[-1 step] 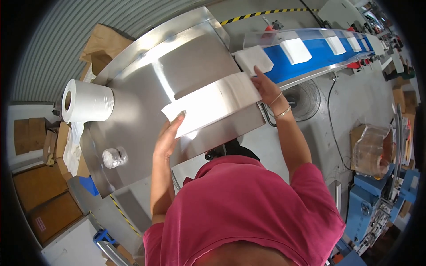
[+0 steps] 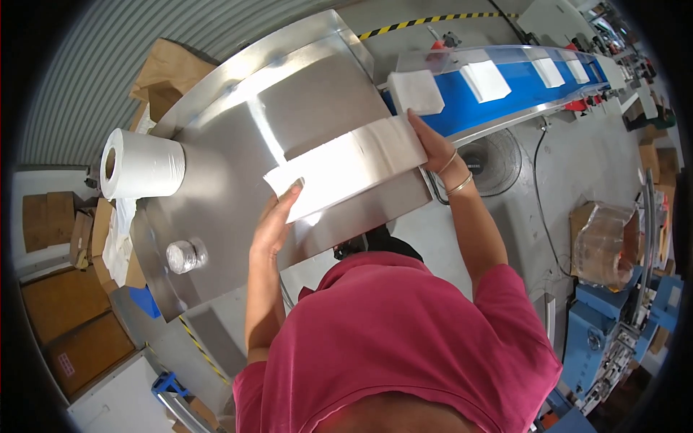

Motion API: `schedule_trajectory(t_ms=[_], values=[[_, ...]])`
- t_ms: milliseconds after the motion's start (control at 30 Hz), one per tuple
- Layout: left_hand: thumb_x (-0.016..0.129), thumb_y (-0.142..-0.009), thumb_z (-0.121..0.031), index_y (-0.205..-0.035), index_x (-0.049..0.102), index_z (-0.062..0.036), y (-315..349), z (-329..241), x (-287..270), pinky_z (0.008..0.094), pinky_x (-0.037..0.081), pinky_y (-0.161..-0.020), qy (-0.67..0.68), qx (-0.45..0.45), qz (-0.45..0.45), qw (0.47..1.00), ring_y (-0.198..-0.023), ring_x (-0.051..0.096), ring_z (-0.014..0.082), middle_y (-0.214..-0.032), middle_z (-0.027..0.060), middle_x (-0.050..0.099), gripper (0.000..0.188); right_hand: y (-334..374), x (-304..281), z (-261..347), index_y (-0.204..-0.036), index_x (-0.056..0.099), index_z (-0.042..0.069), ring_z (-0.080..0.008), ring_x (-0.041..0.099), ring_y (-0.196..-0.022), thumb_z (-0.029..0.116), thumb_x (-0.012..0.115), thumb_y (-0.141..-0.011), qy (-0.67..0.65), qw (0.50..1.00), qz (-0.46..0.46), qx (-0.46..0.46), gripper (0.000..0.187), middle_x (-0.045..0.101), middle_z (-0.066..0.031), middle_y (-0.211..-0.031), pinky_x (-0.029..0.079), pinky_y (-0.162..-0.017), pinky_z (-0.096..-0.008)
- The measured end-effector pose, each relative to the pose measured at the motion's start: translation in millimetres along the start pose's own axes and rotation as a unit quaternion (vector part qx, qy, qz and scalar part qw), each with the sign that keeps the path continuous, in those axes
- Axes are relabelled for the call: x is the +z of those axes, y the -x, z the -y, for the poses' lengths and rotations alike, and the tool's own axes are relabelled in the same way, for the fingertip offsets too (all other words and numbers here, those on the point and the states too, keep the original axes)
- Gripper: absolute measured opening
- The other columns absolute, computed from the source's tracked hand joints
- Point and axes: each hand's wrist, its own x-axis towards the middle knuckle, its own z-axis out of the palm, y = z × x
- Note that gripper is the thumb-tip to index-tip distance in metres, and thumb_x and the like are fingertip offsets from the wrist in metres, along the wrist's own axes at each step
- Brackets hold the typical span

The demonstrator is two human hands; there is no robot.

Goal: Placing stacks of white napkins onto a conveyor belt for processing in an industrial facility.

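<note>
Two hands stretch one long white paper sheet [image 2: 346,167] flat on the steel surface [image 2: 238,144]. Left hand [image 2: 278,220] pinches its near end in a nearly closed grip; right hand [image 2: 432,144] presses the far end, fingers closed over it. Beyond the right grip, four folded white squares [image 2: 415,91] ride one blue conveyor [image 2: 520,90]. One paper roll [image 2: 141,164] lies left of the left grip.

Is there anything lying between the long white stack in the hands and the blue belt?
Nothing visible blocks it. The left hand and right hand hold the ends of the long white stack on the steel table. One white pack sits at the near end of the blue belt.
</note>
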Motion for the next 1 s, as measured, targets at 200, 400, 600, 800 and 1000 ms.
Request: schedule_trajectory(t_ms=[200,400,600,800,1000], values=[[0.062,-0.073,-0.055,-0.137,0.018,0.0034,1,-4,12,0.0579,0.001,-0.102,-0.014,-0.008,-0.029,0.999,-0.135,0.01,0.0339,-0.142,0.021,0.023,0.097,19,53,-5,-0.108,0.057,-0.003,-0.0119,0.057,-0.084,0.043,0.06,-0.082,0.293,0.95,-0.088,-0.056,0.052,0.06,-0.0057,-0.097,0.045,-0.071,-0.0244],[0.064,-0.069,-0.057,-0.136,0.001,0.0105,-2,-1,12,0.0579,0.0,-0.102,-0.014,-0.009,-0.033,0.999,-0.134,0.01,0.0355,-0.142,0.0232,0.022,0.114,15,40,-1,-0.107,0.058,-0.001,-0.0178,0.06,-0.083,0.033,0.06,-0.082,0.251,0.955,-0.147,-0.058,0.042,0.063,-0.0101,-0.094,0.046,-0.07,-0.0263],[0.065,-0.067,-0.06,-0.135,-0.003,0.0131,11,-13,26,0.0537,0.004,-0.105,-0.035,-0.012,-0.075,0.996,-0.134,0.012,0.0356,-0.141,0.026,0.021,0.12,20,14,14,-0.105,0.058,-0.001,-0.0297,0.061,-0.085,0.029,0.061,-0.077,0.698,0.7,-0.115,-0.097,0.041,0.061,-0.0212,-0.088,0.047,-0.074,-0.0333],[0.065,-0.069,-0.059,-0.132,-0.013,0.0133,6,-26,40,0.0505,0.001,-0.106,-0.026,0.002,0.01,1.0,-0.134,0.009,0.0349,-0.141,0.0255,0.02,0.124,9,12,2,-0.106,0.057,0.002,-0.0166,0.059,-0.088,0.038,0.058,-0.085,0.09,0.992,-0.092,-0.01,0.043,0.06,-0.0071,-0.098,0.047,-0.075,-0.0261],[0.067,-0.068,-0.057,-0.129,-0.019,0.0137,-2,-19,43,0.0497,-0.001,-0.106,-0.003,-0.015,-0.013,1.0,-0.135,0.004,0.0331,-0.143,0.0244,0.018,0.127,20,52,-3,-0.109,0.056,-0.001,-0.0123,0.056,-0.081,0.035,0.062,-0.082,0.343,0.929,-0.111,-0.082,0.045,0.06,-0.0047,-0.093,0.044,-0.072,-0.0251]])
